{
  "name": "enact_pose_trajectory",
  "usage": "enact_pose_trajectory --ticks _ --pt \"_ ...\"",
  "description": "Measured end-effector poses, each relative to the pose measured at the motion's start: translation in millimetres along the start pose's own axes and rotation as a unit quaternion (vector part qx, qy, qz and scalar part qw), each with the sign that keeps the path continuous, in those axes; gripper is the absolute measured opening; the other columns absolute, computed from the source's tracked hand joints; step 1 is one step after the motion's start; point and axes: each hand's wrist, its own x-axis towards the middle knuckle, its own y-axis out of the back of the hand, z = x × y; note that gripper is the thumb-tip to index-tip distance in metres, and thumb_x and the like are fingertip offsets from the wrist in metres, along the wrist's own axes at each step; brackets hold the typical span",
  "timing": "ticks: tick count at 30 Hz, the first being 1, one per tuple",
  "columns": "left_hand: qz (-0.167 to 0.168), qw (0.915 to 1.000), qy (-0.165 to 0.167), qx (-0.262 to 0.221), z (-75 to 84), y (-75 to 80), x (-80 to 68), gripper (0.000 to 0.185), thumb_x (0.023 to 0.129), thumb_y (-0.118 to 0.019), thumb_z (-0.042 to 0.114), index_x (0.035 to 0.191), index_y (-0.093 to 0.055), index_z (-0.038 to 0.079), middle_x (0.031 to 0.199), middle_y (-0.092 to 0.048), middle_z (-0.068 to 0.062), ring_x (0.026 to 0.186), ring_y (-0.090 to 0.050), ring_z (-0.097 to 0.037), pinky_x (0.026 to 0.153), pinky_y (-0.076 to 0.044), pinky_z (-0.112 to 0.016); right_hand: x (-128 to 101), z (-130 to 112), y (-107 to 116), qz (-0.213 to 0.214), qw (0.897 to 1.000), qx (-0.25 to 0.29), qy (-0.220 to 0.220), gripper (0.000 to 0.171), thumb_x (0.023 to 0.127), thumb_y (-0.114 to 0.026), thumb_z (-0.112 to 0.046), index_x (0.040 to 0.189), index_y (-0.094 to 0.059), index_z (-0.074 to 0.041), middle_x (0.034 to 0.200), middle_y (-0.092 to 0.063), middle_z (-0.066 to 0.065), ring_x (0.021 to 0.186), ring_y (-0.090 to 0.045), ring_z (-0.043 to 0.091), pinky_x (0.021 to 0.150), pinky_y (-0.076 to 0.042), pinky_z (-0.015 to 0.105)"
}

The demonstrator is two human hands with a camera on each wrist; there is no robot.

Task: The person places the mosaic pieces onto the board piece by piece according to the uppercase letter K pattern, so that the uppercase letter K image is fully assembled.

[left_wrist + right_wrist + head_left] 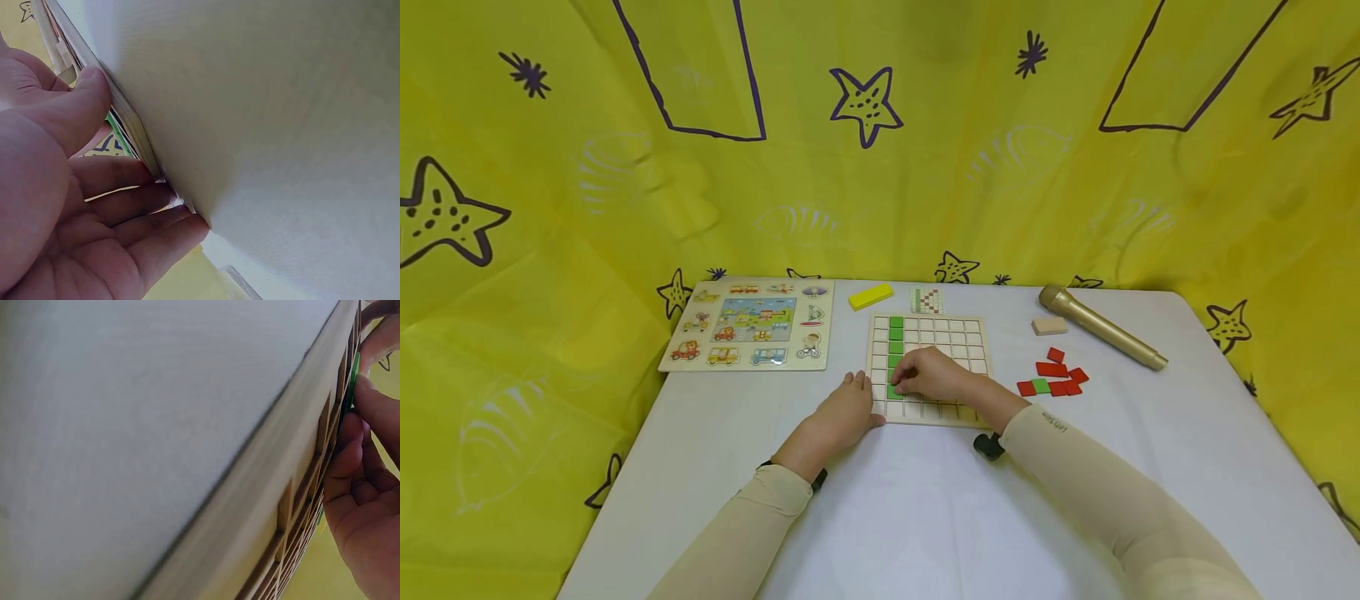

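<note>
A wooden grid board point(951, 326) lies on the table, with several green square tiles point(896, 335) down its second column from the left. My right hand point(932, 374) is over the lower part of that column. Its thumb and index finger pinch a green tile point(354, 381) at the grid, as the right wrist view shows; the curled fingers hide part of it. At the board's near left corner is my left hand point(846, 410), its fingers nearly straight along the left side. Its thumb point(94, 87) touches the near edge.
Loose red tiles point(1052, 369) and one green tile point(1041, 386) lie right of the board. Behind them are a wooden block point(1049, 326) and a gold microphone point(1105, 327). A yellow block point(871, 297) and a pattern card point(927, 301) lie behind the board, a picture puzzle point(817, 292) to the left.
</note>
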Motion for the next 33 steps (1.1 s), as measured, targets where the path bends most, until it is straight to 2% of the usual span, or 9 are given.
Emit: enact_pose_trajectory --ticks 6,15,22,29,33 --pt "0.002 1.0000 0.001 -0.001 -0.2 0.4 1.0 0.077 0.099 -0.062 0.042 0.146 -0.039 -0.015 0.152 -0.039 -0.029 0.143 -0.036 -0.042 0.114 -0.038 -0.041 0 -1 1 0.003 1.000 -0.005 0.006 0.005 0.092 -0.076 -0.016 0.095 -0.078 -0.014 0.093 -0.072 -0.007 0.094 -0.063 0.012 0.090 -0.053 0.034" --pt "0.003 1.0000 0.000 0.001 -0.3 0.3 0.3 0.077 0.099 -0.062 0.041 0.146 -0.039 -0.016 0.152 -0.039 -0.030 0.143 -0.035 -0.042 0.114 -0.038 -0.041 -5 2 9 -0.006 1.000 0.023 -0.016 0.006 0.092 -0.075 -0.018 0.098 -0.077 -0.016 0.094 -0.071 -0.010 0.092 -0.062 0.011 0.088 -0.053 0.033" --pt "0.002 1.0000 0.001 0.003 -0.7 -1.1 -0.4 0.077 0.099 -0.062 0.041 0.146 -0.038 -0.015 0.153 -0.038 -0.029 0.144 -0.034 -0.041 0.114 -0.037 -0.041 -13 4 18 0.011 0.999 0.029 -0.022 0.007 0.092 -0.076 -0.015 0.098 -0.078 -0.014 0.095 -0.072 -0.007 0.088 -0.061 0.013 0.081 -0.053 0.031" --pt "0.001 0.9998 0.009 -0.016 1.9 0.1 -2.8 0.077 0.099 -0.063 0.039 0.147 -0.037 -0.016 0.154 -0.037 -0.029 0.144 -0.033 -0.042 0.115 -0.036 -0.041 -24 6 28 0.025 0.999 0.029 -0.037 0.008 0.092 -0.075 -0.014 0.099 -0.077 -0.011 0.094 -0.071 -0.005 0.083 -0.060 0.014 0.075 -0.053 0.031" --pt "0.000 0.9998 0.009 -0.017 2.7 -1.5 -3.6 0.077 0.099 -0.064 0.039 0.146 -0.038 -0.016 0.153 -0.037 -0.030 0.144 -0.033 -0.042 0.115 -0.035 -0.042 -29 11 31 0.033 0.998 0.023 -0.044 0.007 0.092 -0.075 -0.015 0.098 -0.077 -0.012 0.095 -0.070 -0.005 0.084 -0.059 0.015 0.075 -0.052 0.031"
